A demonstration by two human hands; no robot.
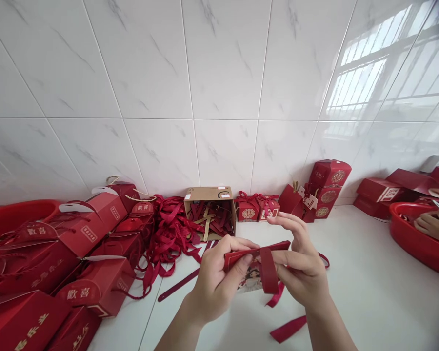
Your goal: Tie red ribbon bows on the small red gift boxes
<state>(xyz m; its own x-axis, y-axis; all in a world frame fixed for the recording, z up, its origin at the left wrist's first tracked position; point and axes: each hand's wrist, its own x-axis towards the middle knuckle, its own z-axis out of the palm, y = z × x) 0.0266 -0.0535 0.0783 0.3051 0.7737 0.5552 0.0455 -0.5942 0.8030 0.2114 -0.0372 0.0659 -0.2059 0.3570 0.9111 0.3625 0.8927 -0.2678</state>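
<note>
The red piece (256,273) is hiding some fingers of the left hand (217,278). The right hand (303,265) is covering part of the piece. The right edge is cutting off another person's hand (435,226) and the red tub (417,246) there. Marks on the cardboard box (208,194) are looking too tiny to read.

A small red piece (255,252) with pale stitching near its edge is held slightly tilted above the white tabletop (362,278), forward of its back edge. Figures are printed on its lower face (251,279). A flat dark-red strap (269,273) hangs across; its attachment seems hidden.
</note>
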